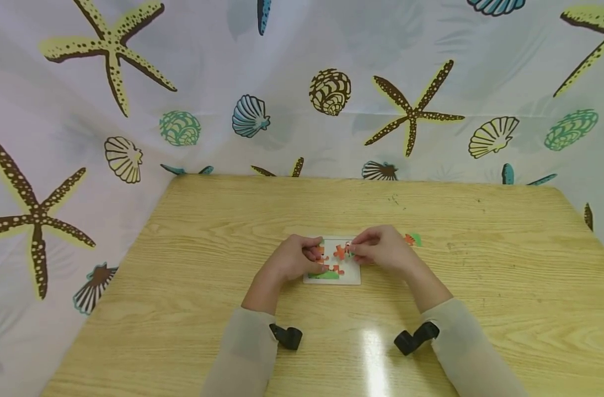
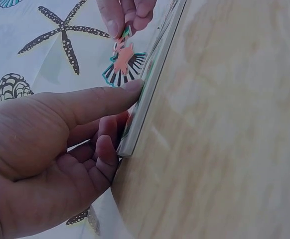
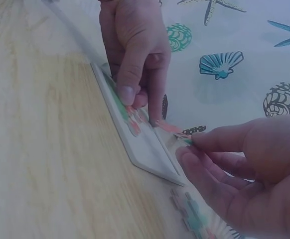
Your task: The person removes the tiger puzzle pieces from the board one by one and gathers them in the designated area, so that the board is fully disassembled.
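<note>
A white puzzle board (image 1: 351, 277) lies on the table with orange and green jigsaw pieces (image 1: 326, 274) along its left and lower sides. My left hand (image 1: 293, 258) holds the board's left side, its thumb pressing near the pieces and its other fingers curled at the edge. Between thumb and index finger, my right hand (image 1: 383, 249) pinches another orange puzzle piece (image 1: 340, 252), tilted just above the bare white area. That piece (image 2: 124, 59) also shows in the left wrist view, apart from the left thumb. The left hand partly hides the pieces on the board.
A loose orange and green piece (image 1: 413, 239) lies right of the board, partly behind the right hand; the right wrist view shows loose pieces (image 3: 192, 214) there, blurred. The wooden table (image 1: 182, 264) meets a white curtain (image 1: 292, 143) printed with shells and starfish.
</note>
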A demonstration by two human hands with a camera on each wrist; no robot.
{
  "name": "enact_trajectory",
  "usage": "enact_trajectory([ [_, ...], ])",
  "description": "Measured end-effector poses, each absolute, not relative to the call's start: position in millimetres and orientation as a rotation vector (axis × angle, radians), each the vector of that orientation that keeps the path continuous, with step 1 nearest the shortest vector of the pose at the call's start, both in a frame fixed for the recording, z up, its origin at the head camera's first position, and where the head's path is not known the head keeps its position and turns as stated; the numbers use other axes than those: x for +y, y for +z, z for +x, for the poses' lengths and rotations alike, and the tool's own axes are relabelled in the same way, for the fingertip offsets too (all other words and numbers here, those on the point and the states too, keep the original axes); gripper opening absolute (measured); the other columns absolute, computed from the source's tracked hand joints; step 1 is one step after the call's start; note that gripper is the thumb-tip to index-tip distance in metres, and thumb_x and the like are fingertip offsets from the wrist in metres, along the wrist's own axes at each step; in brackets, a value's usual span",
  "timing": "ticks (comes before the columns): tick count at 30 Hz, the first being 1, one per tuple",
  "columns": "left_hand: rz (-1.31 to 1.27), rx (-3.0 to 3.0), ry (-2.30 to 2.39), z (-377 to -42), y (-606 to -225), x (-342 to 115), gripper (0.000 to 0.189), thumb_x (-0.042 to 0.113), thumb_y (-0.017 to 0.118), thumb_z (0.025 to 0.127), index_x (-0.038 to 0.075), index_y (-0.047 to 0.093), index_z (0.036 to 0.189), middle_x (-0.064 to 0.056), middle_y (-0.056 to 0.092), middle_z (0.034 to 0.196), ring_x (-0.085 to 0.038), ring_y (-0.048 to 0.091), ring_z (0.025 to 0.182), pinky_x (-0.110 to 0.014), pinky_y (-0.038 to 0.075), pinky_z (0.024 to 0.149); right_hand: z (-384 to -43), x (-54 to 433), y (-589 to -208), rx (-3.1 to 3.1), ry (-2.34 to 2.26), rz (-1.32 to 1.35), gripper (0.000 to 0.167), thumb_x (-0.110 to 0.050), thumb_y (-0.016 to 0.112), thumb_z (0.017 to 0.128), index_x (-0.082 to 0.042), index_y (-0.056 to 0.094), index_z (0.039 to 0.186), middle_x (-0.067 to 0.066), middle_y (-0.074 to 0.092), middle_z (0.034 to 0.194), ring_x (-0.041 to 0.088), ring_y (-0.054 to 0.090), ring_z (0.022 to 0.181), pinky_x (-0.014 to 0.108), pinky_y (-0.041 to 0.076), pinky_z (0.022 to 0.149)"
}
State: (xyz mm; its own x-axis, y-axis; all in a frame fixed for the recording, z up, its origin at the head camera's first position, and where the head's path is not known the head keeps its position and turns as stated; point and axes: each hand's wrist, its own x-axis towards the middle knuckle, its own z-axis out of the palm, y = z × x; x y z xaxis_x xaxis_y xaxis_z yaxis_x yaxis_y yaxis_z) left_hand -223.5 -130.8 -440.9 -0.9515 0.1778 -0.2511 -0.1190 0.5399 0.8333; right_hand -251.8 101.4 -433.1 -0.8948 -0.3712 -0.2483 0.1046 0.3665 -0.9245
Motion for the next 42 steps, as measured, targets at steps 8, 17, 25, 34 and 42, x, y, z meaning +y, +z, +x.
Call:
enact_trajectory([
  [8, 0.054, 2.479, 1.374, -224, -443, -131, 0.068, 0.004, 0.086, 0.085, 0.002, 0.058, 0.147, -0.007, 0.064, 0.1, -0.017, 0.054, 0.084, -0.026, 0.045, 0.074, -254, 109, -431, 2.201, -1.566, -0.193, 0.018, -0.004, 0.067, 0.101, 0.008, 0.07, 0.114, 0.021, 0.075, 0.112, 0.024, 0.075, 0.093, 0.034, 0.061, 0.082],
  [17, 0.053, 2.487, 1.357, -224, -445, -133, 0.068, 0.005, 0.086, 0.085, 0.002, 0.058, 0.147, -0.007, 0.064, 0.099, -0.017, 0.054, 0.085, -0.026, 0.045, 0.074, -258, 116, -430, 2.185, -1.558, -0.155, 0.018, -0.006, 0.067, 0.101, 0.008, 0.07, 0.111, 0.021, 0.075, 0.108, 0.023, 0.074, 0.086, 0.035, 0.061, 0.081],
  [25, 0.074, 2.48, 1.373, -227, -444, -133, 0.069, 0.004, 0.086, 0.085, 0.001, 0.057, 0.148, -0.007, 0.064, 0.1, -0.017, 0.055, 0.086, -0.026, 0.046, 0.076, -261, 124, -426, 2.161, -1.565, -0.172, 0.02, -0.006, 0.068, 0.101, 0.011, 0.068, 0.112, 0.021, 0.075, 0.109, 0.022, 0.075, 0.087, 0.035, 0.061, 0.082],
  [34, 0.071, 2.476, 1.368, -225, -442, -132, 0.068, 0.003, 0.085, 0.085, 0.001, 0.057, 0.148, -0.007, 0.063, 0.099, -0.017, 0.054, 0.085, -0.025, 0.045, 0.075, -261, 134, -425, 2.126, -1.547, -0.214, 0.027, -0.001, 0.065, 0.101, 0.012, 0.063, 0.126, 0.022, 0.071, 0.11, 0.021, 0.074, 0.089, 0.032, 0.061, 0.083],
  [42, 0.074, 2.476, 1.371, -225, -442, -131, 0.068, 0.004, 0.085, 0.086, 0.001, 0.057, 0.148, -0.007, 0.064, 0.099, -0.017, 0.053, 0.085, -0.025, 0.045, 0.074, -260, 137, -424, 2.153, -1.495, -0.252, 0.023, 0.002, 0.063, 0.101, 0.013, 0.063, 0.12, 0.018, 0.068, 0.101, 0.021, 0.073, 0.088, 0.031, 0.061, 0.081],
])
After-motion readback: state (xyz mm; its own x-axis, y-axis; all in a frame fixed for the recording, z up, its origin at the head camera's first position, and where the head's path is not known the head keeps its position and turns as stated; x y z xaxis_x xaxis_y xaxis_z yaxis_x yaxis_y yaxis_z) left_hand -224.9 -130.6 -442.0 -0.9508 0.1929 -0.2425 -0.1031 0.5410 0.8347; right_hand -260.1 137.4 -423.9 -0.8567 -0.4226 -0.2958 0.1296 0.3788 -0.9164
